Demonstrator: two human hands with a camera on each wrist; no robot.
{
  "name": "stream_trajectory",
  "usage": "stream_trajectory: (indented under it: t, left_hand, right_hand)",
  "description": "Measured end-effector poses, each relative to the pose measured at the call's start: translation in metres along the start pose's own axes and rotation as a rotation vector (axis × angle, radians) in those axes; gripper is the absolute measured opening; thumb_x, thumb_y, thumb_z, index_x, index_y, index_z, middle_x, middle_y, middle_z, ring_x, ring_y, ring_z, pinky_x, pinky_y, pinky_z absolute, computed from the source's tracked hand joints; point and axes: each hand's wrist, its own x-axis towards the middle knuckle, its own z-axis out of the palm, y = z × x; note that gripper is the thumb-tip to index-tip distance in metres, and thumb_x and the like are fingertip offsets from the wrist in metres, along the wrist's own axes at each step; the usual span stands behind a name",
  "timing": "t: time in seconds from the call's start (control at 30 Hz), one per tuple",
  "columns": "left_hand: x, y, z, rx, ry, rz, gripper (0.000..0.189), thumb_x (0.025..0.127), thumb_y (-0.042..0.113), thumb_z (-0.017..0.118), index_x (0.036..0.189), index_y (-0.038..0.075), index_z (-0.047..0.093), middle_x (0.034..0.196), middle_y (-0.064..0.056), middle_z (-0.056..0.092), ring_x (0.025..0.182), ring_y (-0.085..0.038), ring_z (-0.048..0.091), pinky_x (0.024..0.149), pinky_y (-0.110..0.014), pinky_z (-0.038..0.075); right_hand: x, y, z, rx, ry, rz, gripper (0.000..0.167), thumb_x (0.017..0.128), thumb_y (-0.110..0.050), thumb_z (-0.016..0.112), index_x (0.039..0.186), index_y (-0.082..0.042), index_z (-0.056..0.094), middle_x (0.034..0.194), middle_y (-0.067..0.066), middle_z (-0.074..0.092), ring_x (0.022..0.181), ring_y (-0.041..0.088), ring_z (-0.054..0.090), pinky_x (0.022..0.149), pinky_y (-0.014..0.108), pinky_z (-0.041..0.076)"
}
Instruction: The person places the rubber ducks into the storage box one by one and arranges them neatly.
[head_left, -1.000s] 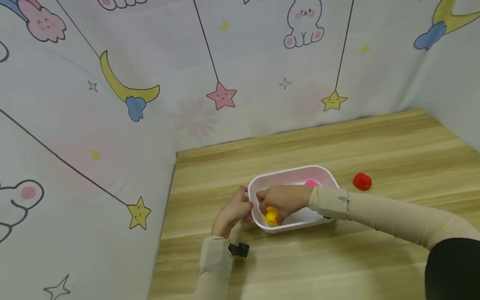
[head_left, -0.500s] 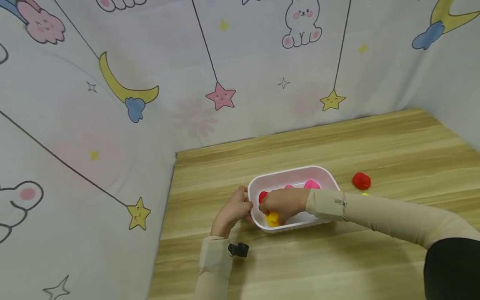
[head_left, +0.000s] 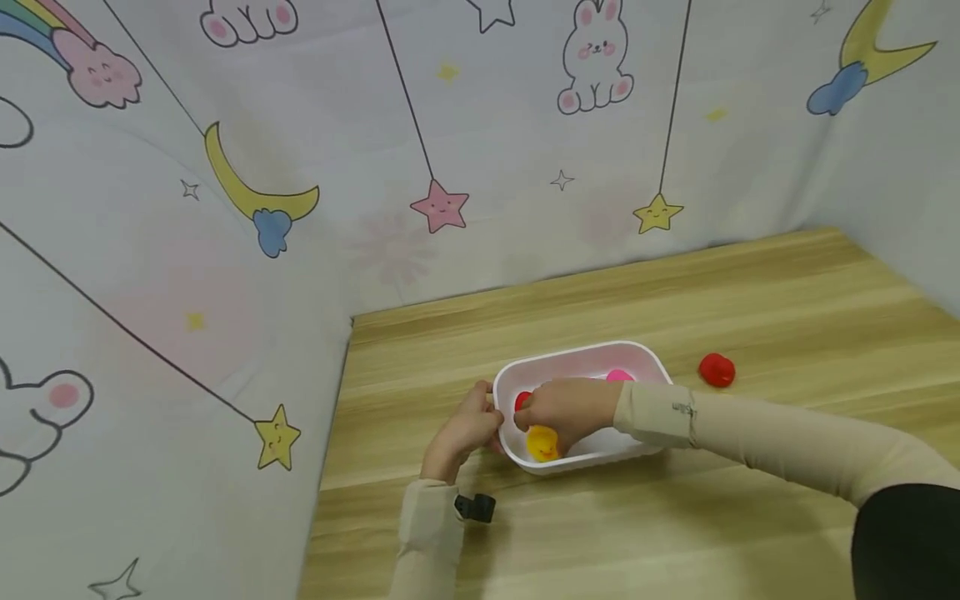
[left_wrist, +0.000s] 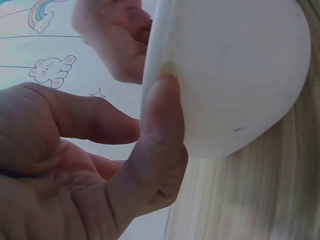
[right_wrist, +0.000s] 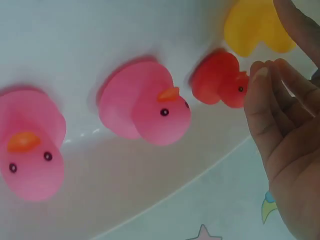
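A white plastic tub [head_left: 570, 360] stands on the table. At its left end my left hand [head_left: 467, 429] grips the rim, thumb and finger pinching the edge in the left wrist view. My right hand [head_left: 573, 408] is inside the tub, thumb and fingers apart with nothing visible between them in the right wrist view. Its fingertips are close beside a small red rubber duck [right_wrist: 215, 80]; contact cannot be told. A yellow rubber duck [head_left: 542, 444] sits near the thumb. Two pink rubber ducks [right_wrist: 145, 100] lie farther along the tub floor.
Another red rubber duck [head_left: 717, 370] lies on the wood-grain table [head_left: 420, 367], right of the tub. The right sleeve [head_left: 780, 433] crosses the table's right part. A cartoon-print cloth [head_left: 510, 250] rises behind the table and along its left side.
My right hand has drawn back slightly from the ducks, uncovering the red duck in the tub and more of the yellow one. My left hand stays on the rim. The head view tilts a little.
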Motion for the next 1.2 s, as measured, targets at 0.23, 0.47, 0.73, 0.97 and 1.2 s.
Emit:
stream_trajectory:
  t: [0.23, 0.47, 0.73, 0.97, 1.2]
  left_hand:
    - [-0.001, 0.001, 0.000, 0.022, -0.008, 0.000, 0.046, 0.088, -0.011, 0.042, 0.133, -0.016, 0.033, 0.089, -0.029, 0.060, 0.050, -0.015, 0.057, 0.051, -0.035, 0.060]
    - [0.001, 0.000, 0.000, 0.048, 0.005, -0.005, 0.046, 0.088, -0.010, 0.045, 0.132, -0.017, 0.035, 0.089, -0.030, 0.059, 0.050, -0.017, 0.058, 0.053, -0.039, 0.062]
    - [0.001, 0.000, 0.002, 0.034, 0.021, -0.014, 0.046, 0.089, -0.011, 0.043, 0.133, -0.017, 0.033, 0.091, -0.030, 0.060, 0.049, -0.017, 0.057, 0.051, -0.037, 0.061]
    - [0.002, 0.000, 0.003, 0.018, 0.019, -0.017, 0.048, 0.089, -0.011, 0.043, 0.135, -0.017, 0.031, 0.085, -0.027, 0.057, 0.048, -0.016, 0.056, 0.051, -0.035, 0.061]
    - [-0.001, 0.001, 0.003, 0.026, 0.015, -0.014, 0.048, 0.089, -0.011, 0.043, 0.134, -0.017, 0.032, 0.082, -0.024, 0.057, 0.048, -0.016, 0.056, 0.049, -0.035, 0.060]
  right_hand:
    - [-0.025, 0.007, -0.028, 0.137, 0.007, 0.177, 0.048, 0.075, -0.026, 0.090, 0.116, -0.011, 0.069, 0.104, 0.001, 0.071, 0.088, 0.014, 0.060, 0.083, 0.027, 0.056]
    - [-0.068, 0.020, -0.042, 0.389, 0.162, 0.368, 0.058, 0.080, -0.024, 0.086, 0.131, -0.005, 0.065, 0.126, 0.009, 0.068, 0.116, 0.029, 0.062, 0.099, 0.045, 0.054]
    - [-0.125, 0.043, -0.029, 0.479, 0.329, 0.494, 0.060, 0.081, -0.021, 0.085, 0.134, -0.003, 0.063, 0.134, 0.015, 0.064, 0.122, 0.038, 0.058, 0.099, 0.059, 0.051]
    - [-0.170, 0.060, -0.018, 0.483, 0.460, 0.566, 0.069, 0.078, -0.022, 0.088, 0.139, -0.006, 0.061, 0.140, 0.013, 0.060, 0.126, 0.039, 0.057, 0.102, 0.062, 0.047]
    - [-0.219, 0.079, 0.003, 0.590, 0.506, 0.703, 0.070, 0.083, -0.023, 0.084, 0.144, -0.002, 0.055, 0.145, 0.017, 0.055, 0.135, 0.042, 0.047, 0.108, 0.065, 0.039]
